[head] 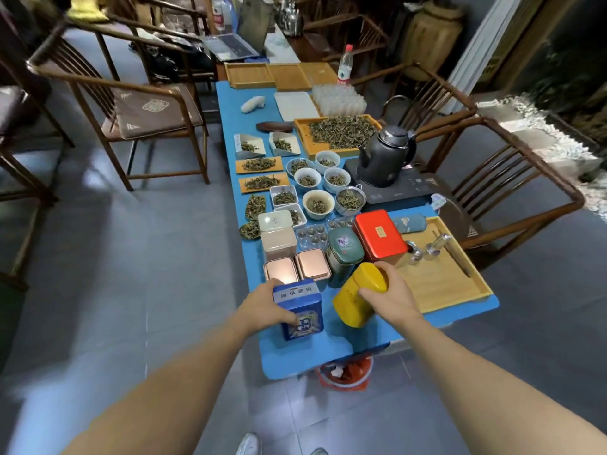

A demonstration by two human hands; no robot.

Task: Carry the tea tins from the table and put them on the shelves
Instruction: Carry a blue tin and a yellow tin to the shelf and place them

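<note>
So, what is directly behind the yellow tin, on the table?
Behind the yellow tin, held by the right hand, stand a green tin and a red tin. Their lower parts are hidden.

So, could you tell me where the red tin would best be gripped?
Probably across its two narrower side walls, coming from above and the near side. The red tin stands upright with a flat lid; the green tin crowds its left, so a top-down pinch looks safest.

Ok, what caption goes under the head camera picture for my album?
Left hand grips a blue tea tin, right hand a yellow tin, over the table.
</note>
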